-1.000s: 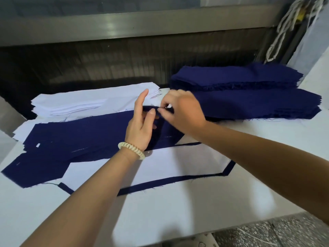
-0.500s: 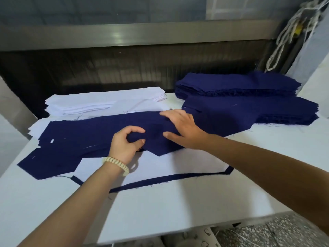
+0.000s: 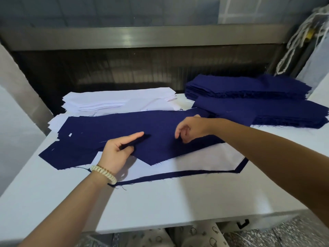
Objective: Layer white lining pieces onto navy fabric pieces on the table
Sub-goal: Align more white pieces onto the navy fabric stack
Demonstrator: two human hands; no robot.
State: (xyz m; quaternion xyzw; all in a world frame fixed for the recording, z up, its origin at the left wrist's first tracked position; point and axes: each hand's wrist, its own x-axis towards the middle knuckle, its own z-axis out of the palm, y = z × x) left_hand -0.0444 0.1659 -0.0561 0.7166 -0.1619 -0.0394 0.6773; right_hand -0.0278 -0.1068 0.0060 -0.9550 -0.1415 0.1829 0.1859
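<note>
Navy piece (image 3: 110, 127) spread mid-bench (image 3: 160, 207), partly over a white lining piece (image 3: 204, 161) near the front edge. Left hand (image 3: 115, 154) pinches a fold of the navy piece; right hand (image 3: 190, 129), fingers curled, seems to pinch it too. White stack (image 3: 115, 98) at far-left corner, navy stack (image 3: 249, 90) at far-right.

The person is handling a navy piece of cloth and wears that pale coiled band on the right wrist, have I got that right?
Not quite. The head view shows the coiled band on the left wrist, just behind the left hand that grips the navy piece. The right wrist is bare. The rest stands: the person is handling a navy piece of cloth.
</note>
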